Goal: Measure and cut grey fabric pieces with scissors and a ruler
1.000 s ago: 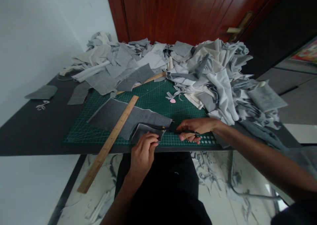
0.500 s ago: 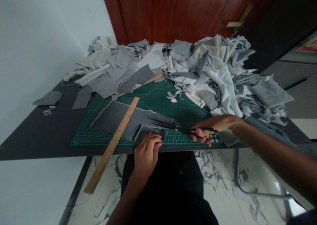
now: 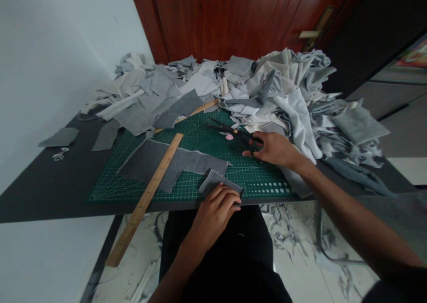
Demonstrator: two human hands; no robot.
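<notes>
My right hand (image 3: 271, 148) grips black scissors (image 3: 230, 129) by the handles; the blurred blades are parted and point left over the green cutting mat (image 3: 203, 136). With its fingers closed, my left hand (image 3: 218, 209) holds a small grey fabric piece (image 3: 213, 180) at the mat's front edge. Behind it lies a larger dark grey fabric piece (image 3: 196, 161), apart from the scissors. A wooden ruler (image 3: 151, 191) crosses that larger piece, its near end jutting past the table edge. A pink scrap (image 3: 229, 137) rests on the mat just under the scissors.
A heap of grey and white fabric scraps (image 3: 287, 71) spreads along the back of the dark table (image 3: 43, 178). Part of a second wooden strip (image 3: 203, 108) shows at the heap's front. A red-brown door (image 3: 216, 22) stands behind. Offcuts (image 3: 290, 232) litter the floor.
The scissors have left the fabric and moved up and away from me with my right hand. My left hand has shifted right with the small piece, now separate from the larger one.
</notes>
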